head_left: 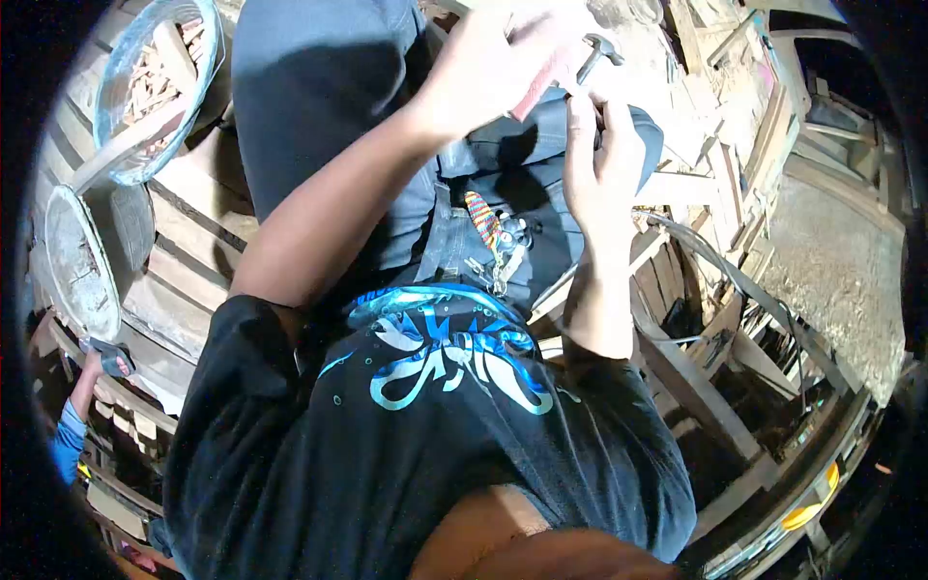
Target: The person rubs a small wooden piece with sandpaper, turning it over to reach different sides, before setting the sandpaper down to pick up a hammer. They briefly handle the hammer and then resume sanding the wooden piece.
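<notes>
Glare washes out much of my left hand (517,58), which reaches across above my lap with its fingers curled round a pinkish-red bar (534,94). To its right a small hammer (601,50) shows its dark head and short neck against the brightness. The neck runs down to the bent fingertips of my right hand (601,150), raised over my thigh; whatever handle lies behind those fingers is hidden. Below both hands, a striped cord with keys (488,227) rests at the waist of my dark trousers (319,106).
A blue-rimmed basket (108,101) of small wood pieces stands upper left, beside a round pale container (82,256). Another person's hand (108,360) and blue sleeve appear at the left edge. Scrap wood (720,184) and slats lie on the right, bordering a rough pale surface (831,261).
</notes>
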A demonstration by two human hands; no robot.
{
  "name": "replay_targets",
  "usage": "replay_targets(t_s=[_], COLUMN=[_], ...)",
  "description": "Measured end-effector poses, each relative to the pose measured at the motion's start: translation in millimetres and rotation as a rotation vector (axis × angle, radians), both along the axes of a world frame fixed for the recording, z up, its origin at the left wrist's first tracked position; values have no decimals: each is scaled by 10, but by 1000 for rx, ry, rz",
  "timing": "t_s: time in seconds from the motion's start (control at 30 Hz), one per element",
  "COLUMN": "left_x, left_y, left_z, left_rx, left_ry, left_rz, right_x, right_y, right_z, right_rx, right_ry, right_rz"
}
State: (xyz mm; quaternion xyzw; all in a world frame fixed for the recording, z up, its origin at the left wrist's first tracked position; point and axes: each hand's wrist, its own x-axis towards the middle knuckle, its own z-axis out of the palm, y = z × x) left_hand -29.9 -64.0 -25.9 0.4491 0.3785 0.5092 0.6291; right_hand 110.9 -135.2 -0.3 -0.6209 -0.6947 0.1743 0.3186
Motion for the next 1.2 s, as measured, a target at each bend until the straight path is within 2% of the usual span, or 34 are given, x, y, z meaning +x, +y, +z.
replay_targets(t_s=[0.07,0.13,0.17,0.2,0.3,0.33,0.37,0.4,0.43,0.47,0.57,0.6,0.7,0.73,0.83,0.87,0.9,0.97,1.0,1.03,1.1,1.17,1.2], left_x=[25,-9,-18,22,-5,112,144,150,136,-3,19,15,55,69,120,155,180,214,161,122,144,265,249], left_y=[-37,-54,-67,-53,-67,-69,-26,-14,-36,-25,6,3,-44,-24,60,63,52,-30,-19,27,80,91,80], left_z=[-31,18,33,11,77,-58,-112,-109,-92,-69,-67,-69,-109,-143,-148,-144,-137,-155,-118,-1,-24,-272,-220], left_rx=[161,203,222,258,234,226,255,276,296,358,362,373,418,536,529,496,473,406,430,347,236,487,426], left_ry=[93,312,420,97,118,-217,-203,-186,-167,222,219,267,297,351,301,298,274,224,396,305,270,179,211], left_rz=[-34,-8,1,2,79,101,124,141,155,128,167,173,154,194,225,241,208,145,159,96,123,166,182], right_x=[6,5,-27,-74,21,66,86,62,52,38,75,49,-35,-56,-57,17,56,144,128,116,78,160,183], right_y=[1,11,-25,-60,38,52,47,71,93,78,145,129,27,-27,57,95,134,192,172,150,107,217,220], right_z=[-38,-81,-57,-11,-12,15,20,-13,15,19,-8,-47,-182,-206,-200,-196,-175,-136,-175,-307,-242,-187,-197], right_rx=[87,152,98,49,-78,-143,-214,-76,-158,-152,-216,-209,-158,-146,-53,-144,-101,-178,-124,120,-154,-212,-222], right_ry=[-15,8,35,61,176,172,170,124,140,131,70,164,189,195,198,169,156,169,143,99,140,196,183], right_rz=[16,47,17,-12,21,48,70,115,126,135,169,170,141,125,114,126,106,64,86,202,109,2,11])
